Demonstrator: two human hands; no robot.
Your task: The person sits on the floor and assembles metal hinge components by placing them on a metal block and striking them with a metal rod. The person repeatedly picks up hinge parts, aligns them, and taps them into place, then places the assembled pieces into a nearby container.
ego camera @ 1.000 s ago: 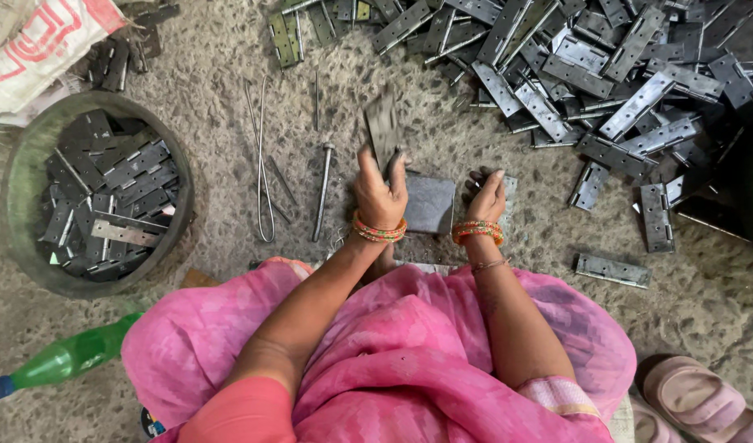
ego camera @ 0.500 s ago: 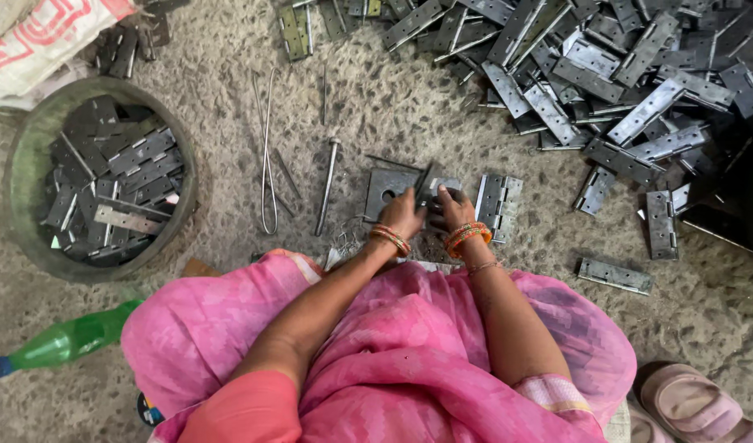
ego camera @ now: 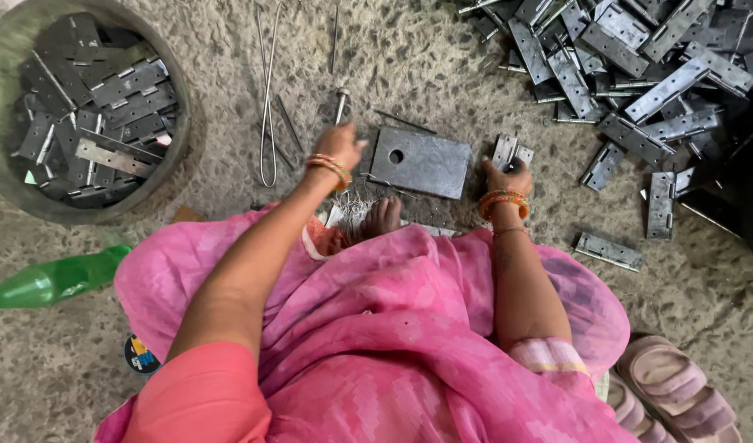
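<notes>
I sit on a rough floor in pink clothes. My left hand (ego camera: 338, 148) is stretched forward and closes around the lower end of a short metal rod (ego camera: 342, 100) that points away from me. My right hand (ego camera: 506, 179) grips a small grey metal hinge (ego camera: 512, 151) held upright on the floor. Between the hands lies a flat steel plate (ego camera: 430, 168) with a round hole near its left end. My bare toes (ego camera: 382, 215) rest just in front of the plate.
A round basin (ego camera: 182, 123) with several hinges stands at the left, and a green plastic bottle (ego camera: 52, 280) lies below it. A big heap of hinges (ego camera: 639, 66) fills the upper right. One loose hinge (ego camera: 610, 251), bent wire (ego camera: 268, 107) and a sandal (ego camera: 672, 385) lie nearby.
Both hands were together over the steel plate; now they have parted. The left went left to the rod, and the right went right to a hinge. The view has moved closer.
</notes>
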